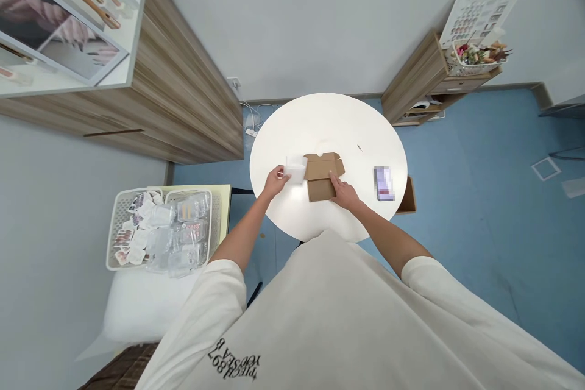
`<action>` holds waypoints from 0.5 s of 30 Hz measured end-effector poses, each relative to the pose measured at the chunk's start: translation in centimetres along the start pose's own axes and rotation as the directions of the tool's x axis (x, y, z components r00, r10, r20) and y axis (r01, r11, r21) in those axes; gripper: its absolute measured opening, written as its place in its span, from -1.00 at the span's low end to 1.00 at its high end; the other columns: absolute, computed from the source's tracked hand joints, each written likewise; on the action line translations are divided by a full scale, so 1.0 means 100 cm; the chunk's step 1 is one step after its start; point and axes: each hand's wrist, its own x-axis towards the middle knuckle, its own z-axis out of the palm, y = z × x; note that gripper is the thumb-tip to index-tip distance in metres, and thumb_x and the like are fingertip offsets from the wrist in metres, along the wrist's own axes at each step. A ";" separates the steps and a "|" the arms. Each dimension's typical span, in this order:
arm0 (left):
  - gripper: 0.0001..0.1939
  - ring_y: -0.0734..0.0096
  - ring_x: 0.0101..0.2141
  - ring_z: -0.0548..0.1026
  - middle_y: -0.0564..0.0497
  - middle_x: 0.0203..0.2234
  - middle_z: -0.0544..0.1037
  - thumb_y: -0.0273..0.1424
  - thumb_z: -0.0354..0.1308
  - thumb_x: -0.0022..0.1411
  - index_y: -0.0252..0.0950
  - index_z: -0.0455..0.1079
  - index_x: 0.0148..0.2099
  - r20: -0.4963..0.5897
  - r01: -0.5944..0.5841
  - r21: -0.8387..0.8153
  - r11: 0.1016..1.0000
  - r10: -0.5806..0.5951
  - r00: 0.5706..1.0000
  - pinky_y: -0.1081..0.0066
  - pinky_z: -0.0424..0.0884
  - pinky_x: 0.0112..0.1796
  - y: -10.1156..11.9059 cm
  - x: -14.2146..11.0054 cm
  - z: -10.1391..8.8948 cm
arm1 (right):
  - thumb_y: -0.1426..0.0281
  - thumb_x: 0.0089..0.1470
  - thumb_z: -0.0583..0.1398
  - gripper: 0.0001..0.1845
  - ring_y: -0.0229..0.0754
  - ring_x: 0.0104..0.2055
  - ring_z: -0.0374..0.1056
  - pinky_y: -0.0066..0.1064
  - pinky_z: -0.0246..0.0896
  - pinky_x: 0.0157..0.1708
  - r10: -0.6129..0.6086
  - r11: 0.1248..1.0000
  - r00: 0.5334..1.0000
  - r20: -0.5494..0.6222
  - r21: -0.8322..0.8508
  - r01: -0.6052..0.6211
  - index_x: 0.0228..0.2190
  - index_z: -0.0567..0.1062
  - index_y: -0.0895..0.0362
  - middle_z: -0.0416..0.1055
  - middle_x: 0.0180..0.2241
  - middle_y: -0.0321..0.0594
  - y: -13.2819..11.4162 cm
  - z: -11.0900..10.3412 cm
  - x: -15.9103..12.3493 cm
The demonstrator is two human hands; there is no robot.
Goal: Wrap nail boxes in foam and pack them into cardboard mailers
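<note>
Open brown cardboard box (320, 190): beneath my right fingers (335, 181), part-spread, gripping nothing. White square packet (297, 169): pinched in left fingers (285, 178); slack pinch risks dropping.

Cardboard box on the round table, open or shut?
Open. The cardboard box has its flaps sticking out, with the right hand on it.

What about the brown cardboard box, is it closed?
No, the cardboard box lies open on the white table, its flaps spread.

Likely nail studio, with framed manicure photos (68, 27)
</note>
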 end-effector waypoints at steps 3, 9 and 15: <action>-0.69 0.26 -0.11 0.51 -0.02 -0.09 0.58 -0.31 0.19 0.22 -0.21 0.49 0.01 0.156 -0.102 0.026 0.994 0.097 0.983 0.28 0.45 -0.03 0.022 0.001 0.021 | 0.21 0.09 0.27 0.28 0.12 0.03 0.33 -0.22 0.23 -0.06 0.002 0.999 1.000 -0.022 0.039 -0.001 0.42 -0.56 0.01 0.07 0.39 -0.01 0.002 0.000 -0.003; -0.71 0.06 -0.11 0.54 -0.04 -0.18 0.60 -0.37 0.26 0.15 -0.16 0.53 -0.04 0.382 -0.104 0.304 0.947 -0.021 0.924 0.15 0.39 -0.03 0.035 0.009 0.081 | 0.22 0.07 0.28 0.32 0.12 0.05 0.34 -0.21 0.21 -0.03 -0.005 0.996 0.999 -0.046 0.084 0.008 0.40 -0.61 0.04 0.12 0.38 -0.04 0.008 0.002 -0.005; -0.65 -0.10 0.02 0.49 -0.07 -0.16 0.61 -0.46 0.24 0.16 -0.10 0.50 0.01 0.431 -0.255 0.537 0.804 -0.001 0.902 -0.01 0.22 0.09 0.047 0.017 0.115 | 0.24 0.07 0.28 0.30 0.13 0.06 0.35 -0.20 0.22 -0.02 -0.029 0.997 0.998 -0.053 0.073 0.032 0.42 -0.56 0.04 0.12 0.38 -0.03 0.012 0.003 -0.003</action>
